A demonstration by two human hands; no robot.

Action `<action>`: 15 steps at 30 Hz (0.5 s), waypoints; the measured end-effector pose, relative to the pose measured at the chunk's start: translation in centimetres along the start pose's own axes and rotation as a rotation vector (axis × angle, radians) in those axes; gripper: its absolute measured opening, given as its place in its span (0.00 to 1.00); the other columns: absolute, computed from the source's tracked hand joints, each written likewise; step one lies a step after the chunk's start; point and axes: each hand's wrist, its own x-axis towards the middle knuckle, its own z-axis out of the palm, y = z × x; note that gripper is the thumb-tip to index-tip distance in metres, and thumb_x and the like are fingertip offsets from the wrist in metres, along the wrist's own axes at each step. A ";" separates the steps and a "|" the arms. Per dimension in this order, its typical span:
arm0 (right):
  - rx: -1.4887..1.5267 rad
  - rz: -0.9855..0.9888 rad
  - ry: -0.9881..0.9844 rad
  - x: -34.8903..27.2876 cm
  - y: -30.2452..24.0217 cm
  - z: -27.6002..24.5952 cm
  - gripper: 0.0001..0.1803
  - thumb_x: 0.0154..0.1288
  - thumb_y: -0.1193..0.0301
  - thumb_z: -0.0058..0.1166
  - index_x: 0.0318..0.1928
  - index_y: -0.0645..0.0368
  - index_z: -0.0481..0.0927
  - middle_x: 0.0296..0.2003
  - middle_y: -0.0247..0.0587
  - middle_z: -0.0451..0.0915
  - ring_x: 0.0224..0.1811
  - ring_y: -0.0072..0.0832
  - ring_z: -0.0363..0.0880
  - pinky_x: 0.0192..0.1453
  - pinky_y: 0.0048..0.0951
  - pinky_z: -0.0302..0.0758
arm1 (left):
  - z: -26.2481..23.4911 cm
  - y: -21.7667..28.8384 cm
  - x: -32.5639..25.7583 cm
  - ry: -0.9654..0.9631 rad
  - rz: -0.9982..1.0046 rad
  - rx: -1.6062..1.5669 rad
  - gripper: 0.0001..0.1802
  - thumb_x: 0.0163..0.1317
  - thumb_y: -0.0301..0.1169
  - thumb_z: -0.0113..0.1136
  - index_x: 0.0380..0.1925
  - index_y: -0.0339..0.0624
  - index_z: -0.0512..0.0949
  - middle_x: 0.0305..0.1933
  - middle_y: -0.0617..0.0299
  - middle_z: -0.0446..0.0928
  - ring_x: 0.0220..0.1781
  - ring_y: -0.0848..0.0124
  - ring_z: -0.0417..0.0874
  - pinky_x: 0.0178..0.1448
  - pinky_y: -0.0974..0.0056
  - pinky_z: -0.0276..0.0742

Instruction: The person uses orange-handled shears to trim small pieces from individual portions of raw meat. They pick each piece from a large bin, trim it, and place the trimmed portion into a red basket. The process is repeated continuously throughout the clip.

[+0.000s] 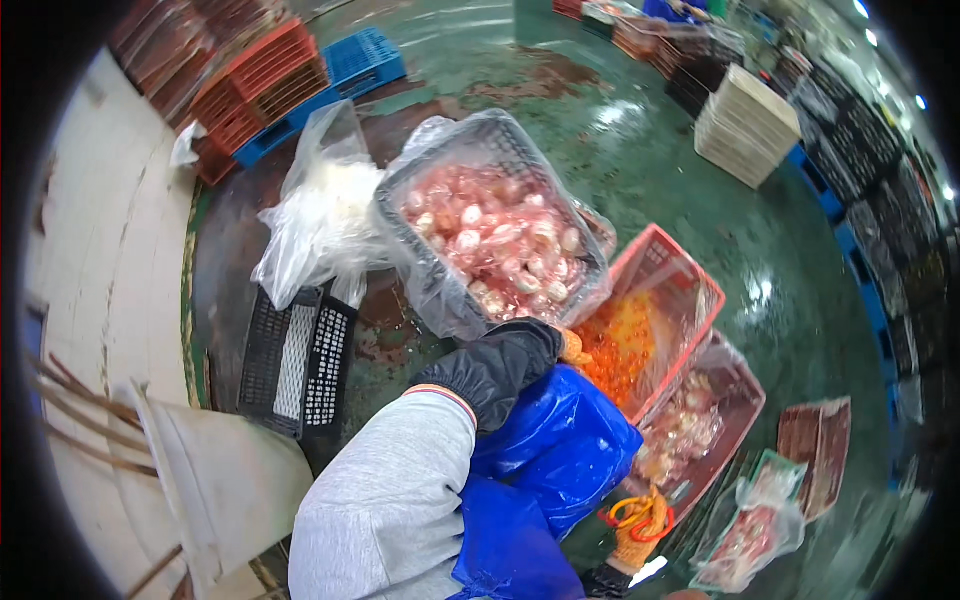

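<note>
My left hand (574, 347), in an orange glove below a black sleeve cover, is between the grey crate and the red crate. Most of its fingers are hidden. The plastic-lined grey crate (398, 213) holds wet pink pieces (470, 215) and pale egg-shaped lumps. Inside the lined red crate (690, 345) lie small orange balls like yolks (610, 345) in yellow liquid. At the lower right, my orange-gloved right hand (640, 535) is closed around scissors (632, 510) with orange-red loop handles. It is beside a dark red crate (735, 405) of pinkish pieces.
A blue apron (555, 450) covers my knees. Left are a black crate (265, 350), a clear bag of white material (335, 210) and a white bin (225, 470). A bag of pink pieces (750, 540) lies right. Stacked white crates (750, 125) stand on the wet green floor.
</note>
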 end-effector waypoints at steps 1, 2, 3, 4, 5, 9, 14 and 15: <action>-0.113 -0.049 -0.013 0.5 0.5 -0.6 0.17 0.64 0.71 0.41 0.52 0.61 0.70 0.33 0.36 0.72 0.29 0.21 0.70 0.31 0.17 0.71 | 0.6 -0.9 -0.1 0.119 0.091 -0.022 0.30 0.60 0.51 0.40 0.48 0.37 0.71 0.42 0.46 0.76 0.49 0.53 0.74 0.54 0.53 0.66; -0.208 -0.115 0.012 0.5 2.0 -2.1 0.17 0.64 0.70 0.41 0.53 0.61 0.69 0.33 0.36 0.72 0.29 0.21 0.71 0.31 0.17 0.71 | -1.7 0.4 -1.2 0.250 0.115 -0.117 0.29 0.59 0.51 0.43 0.48 0.37 0.71 0.43 0.45 0.75 0.50 0.53 0.73 0.54 0.53 0.65; -0.304 -0.169 0.023 0.7 3.2 -3.1 0.17 0.65 0.70 0.41 0.53 0.60 0.69 0.33 0.36 0.72 0.29 0.21 0.71 0.31 0.18 0.71 | -3.6 1.5 -3.0 0.386 0.132 -0.223 0.29 0.57 0.50 0.46 0.48 0.37 0.71 0.44 0.45 0.75 0.50 0.52 0.72 0.55 0.53 0.65; -0.226 -0.164 0.001 0.9 4.0 -3.7 0.17 0.65 0.69 0.41 0.53 0.60 0.69 0.33 0.36 0.72 0.29 0.22 0.71 0.31 0.18 0.71 | -8.3 5.0 -7.6 0.536 0.050 -0.416 0.28 0.55 0.51 0.50 0.46 0.38 0.72 0.46 0.45 0.73 0.53 0.51 0.71 0.57 0.53 0.62; -0.159 -0.151 -0.036 1.2 4.2 -4.1 0.17 0.65 0.69 0.41 0.53 0.60 0.69 0.33 0.37 0.73 0.30 0.22 0.72 0.31 0.18 0.72 | -10.3 5.3 -10.1 0.823 0.024 -0.290 0.30 0.53 0.51 0.51 0.49 0.39 0.69 0.48 0.46 0.72 0.54 0.51 0.69 0.58 0.51 0.61; 0.019 -0.066 -0.091 2.7 3.2 -2.2 0.17 0.65 0.68 0.41 0.53 0.59 0.69 0.33 0.36 0.73 0.29 0.22 0.72 0.30 0.18 0.71 | -14.7 1.7 -16.1 1.530 -0.352 0.472 0.34 0.49 0.51 0.56 0.51 0.39 0.69 0.48 0.54 0.74 0.55 0.53 0.68 0.60 0.44 0.55; 0.084 -0.062 -0.119 3.9 1.7 1.6 0.17 0.66 0.66 0.41 0.53 0.59 0.69 0.31 0.36 0.72 0.27 0.21 0.71 0.29 0.19 0.71 | -15.1 -9.8 -16.2 0.845 -0.605 -0.301 0.27 0.52 0.42 0.52 0.52 0.43 0.70 0.46 0.55 0.74 0.56 0.56 0.69 0.60 0.48 0.59; -0.066 -0.155 -0.186 5.0 1.6 2.2 0.18 0.67 0.63 0.40 0.52 0.57 0.70 0.29 0.35 0.71 0.24 0.21 0.71 0.27 0.20 0.70 | -14.3 -11.0 -17.3 0.961 -0.397 -0.023 0.25 0.53 0.42 0.52 0.51 0.43 0.70 0.46 0.55 0.74 0.54 0.56 0.71 0.57 0.49 0.63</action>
